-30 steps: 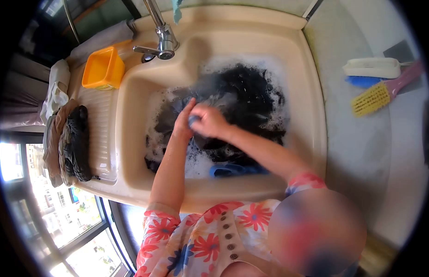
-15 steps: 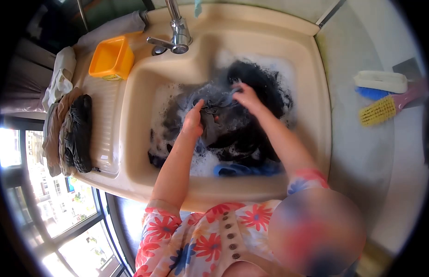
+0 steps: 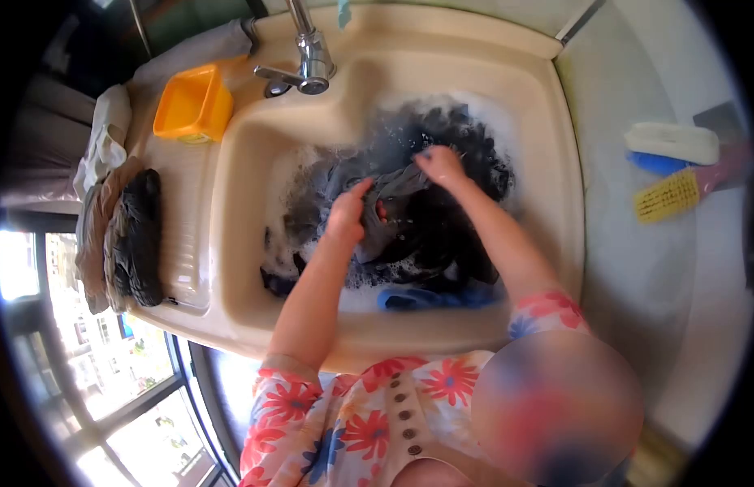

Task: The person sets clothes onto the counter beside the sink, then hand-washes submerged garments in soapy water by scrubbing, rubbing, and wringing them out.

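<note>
Soapy water in the beige sink (image 3: pixel 247 235) holds a heap of wet, dark clothes (image 3: pixel 442 235). My left hand (image 3: pixel 347 214) is closed around part of a grey garment (image 3: pixel 401 183) left of the heap's middle. A fold of the same cloth stretches across to my right hand (image 3: pixel 442 167), whose fingers are pinched on its edge. Red shows at a gap in the cloth by my left hand. A blue garment (image 3: pixel 434 299) floats along the near side of the basin.
A chrome faucet (image 3: pixel 313 65) stands at the back rim. On the ribbed drainboard (image 3: pixel 180 235) are a yellow container (image 3: pixel 194 104) and several folded dark and brown clothes (image 3: pixel 139 235). Two brushes, one white and blue (image 3: pixel 673 144), one yellow-bristled (image 3: pixel 669 196), lie on the right ledge.
My right hand has moved slightly to the right and closed, drawing the grey cloth out between my hands. My left hand has shifted a little toward me.
</note>
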`<action>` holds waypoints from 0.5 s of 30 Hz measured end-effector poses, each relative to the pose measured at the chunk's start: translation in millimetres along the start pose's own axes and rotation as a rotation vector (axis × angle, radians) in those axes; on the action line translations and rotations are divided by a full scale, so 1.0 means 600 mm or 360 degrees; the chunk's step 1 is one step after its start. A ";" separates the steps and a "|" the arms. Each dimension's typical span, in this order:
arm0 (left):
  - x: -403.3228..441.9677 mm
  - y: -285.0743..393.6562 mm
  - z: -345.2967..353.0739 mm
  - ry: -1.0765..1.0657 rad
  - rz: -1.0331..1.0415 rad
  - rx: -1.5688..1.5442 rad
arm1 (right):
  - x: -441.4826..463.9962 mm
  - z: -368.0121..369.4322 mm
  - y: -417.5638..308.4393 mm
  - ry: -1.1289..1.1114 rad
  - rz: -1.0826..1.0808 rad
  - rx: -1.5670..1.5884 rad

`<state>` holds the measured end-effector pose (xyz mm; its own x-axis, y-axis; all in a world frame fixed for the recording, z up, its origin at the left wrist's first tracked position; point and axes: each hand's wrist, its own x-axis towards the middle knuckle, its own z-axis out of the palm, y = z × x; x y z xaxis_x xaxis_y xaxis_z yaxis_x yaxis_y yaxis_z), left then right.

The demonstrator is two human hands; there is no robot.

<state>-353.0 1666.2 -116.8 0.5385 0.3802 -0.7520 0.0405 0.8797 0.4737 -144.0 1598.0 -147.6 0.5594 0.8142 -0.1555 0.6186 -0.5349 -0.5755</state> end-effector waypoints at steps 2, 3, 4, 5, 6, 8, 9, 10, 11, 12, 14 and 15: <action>-0.001 0.016 -0.015 0.0011 -0.0045 -0.0187 | 0.002 -0.001 -0.001 0.0265 0.0209 0.0058; 0.006 0.015 -0.012 -0.0008 -0.0033 -0.0227 | -0.017 0.018 -0.032 0.0279 -0.0015 0.0174; 0.017 0.011 -0.011 -0.0025 -0.0021 -0.0265 | -0.038 0.047 -0.054 0.0281 -0.0408 0.0151; 0.029 0.005 -0.014 -0.0036 -0.0010 -0.0299 | -0.078 0.053 -0.106 0.0077 -0.0543 0.0333; 0.049 0.001 -0.043 -0.0566 -0.0123 -0.0525 | -0.117 0.073 -0.147 0.0079 -0.0776 0.0488; 0.048 -0.009 -0.070 -0.0633 0.0328 0.0026 | -0.187 0.064 -0.231 0.0166 -0.1148 0.0632; 0.037 -0.013 -0.066 0.0022 0.0599 0.0903 | -0.192 0.081 -0.241 0.0097 -0.1222 0.0687; 0.020 -0.007 -0.048 0.0094 0.0464 0.0694 | -0.179 0.074 -0.240 0.0286 -0.1183 0.0548; 0.005 -0.003 -0.022 0.0160 0.0339 0.0478 | -0.149 0.060 -0.235 0.0475 -0.1149 0.0401; -0.016 0.003 0.011 0.0221 0.0216 0.0253 | -0.109 0.060 -0.216 0.0445 -0.0811 0.0460; -0.006 -0.001 0.010 0.0184 -0.0005 0.0070 | -0.021 0.059 -0.152 0.0314 -0.0096 0.0187; 0.003 0.002 0.001 0.0134 -0.0016 0.0032 | 0.004 0.040 -0.110 0.0103 0.0000 -0.0074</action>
<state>-351.4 1667.5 -117.4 0.4653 0.3946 -0.7923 0.0628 0.8781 0.4743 -196.5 1640.8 -129.6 0.5930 0.7987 -0.1021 0.6428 -0.5459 -0.5375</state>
